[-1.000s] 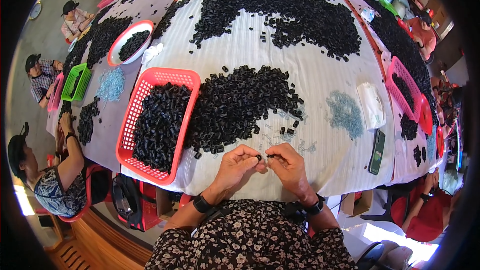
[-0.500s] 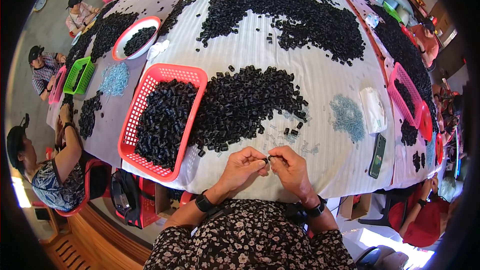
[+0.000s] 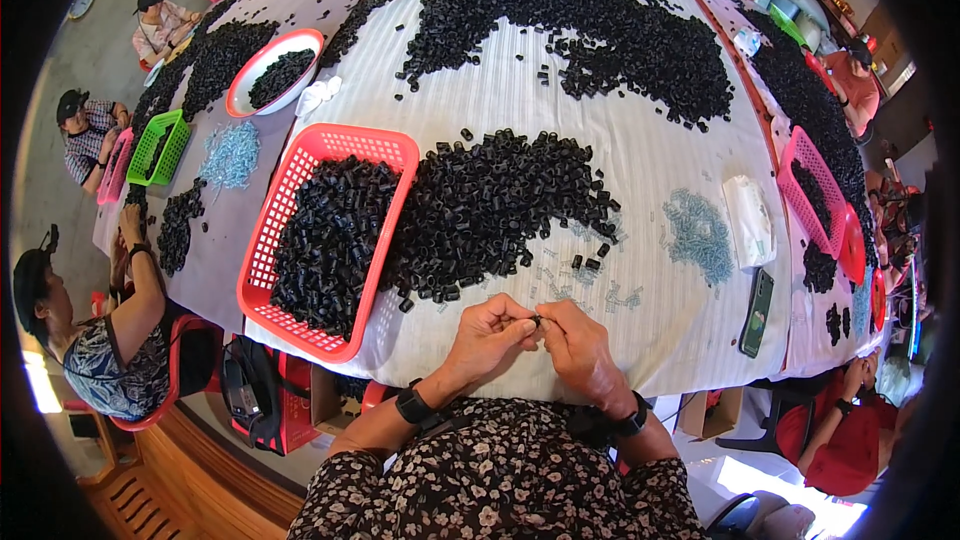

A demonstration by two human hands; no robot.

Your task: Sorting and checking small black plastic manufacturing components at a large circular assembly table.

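My left hand (image 3: 492,343) and my right hand (image 3: 578,348) meet over the near edge of the white-covered table, fingertips pinched together. Between them shows a bit of a small black plastic piece (image 3: 537,321), mostly covered by the fingers. Just beyond lie loose clear bluish pieces (image 3: 570,292), too small to make out in detail. A heap of short black tube-like pieces (image 3: 500,210) spreads ahead of my hands. To its left stands a red plastic basket (image 3: 262,258) filled with similar black pieces. A pile of clear bluish pieces (image 3: 698,238) lies to the right.
A white packet (image 3: 748,220) and a dark green phone (image 3: 757,312) lie at the right. Bigger black heaps (image 3: 600,30) cover the far table. A white bowl with a red rim (image 3: 240,90) sits at the upper left. Several people sit around the tables.
My fingertips have drawn closer together around the small black piece, which shows less now. The right hand has turned slightly; the heaps and basket stay put on the table.
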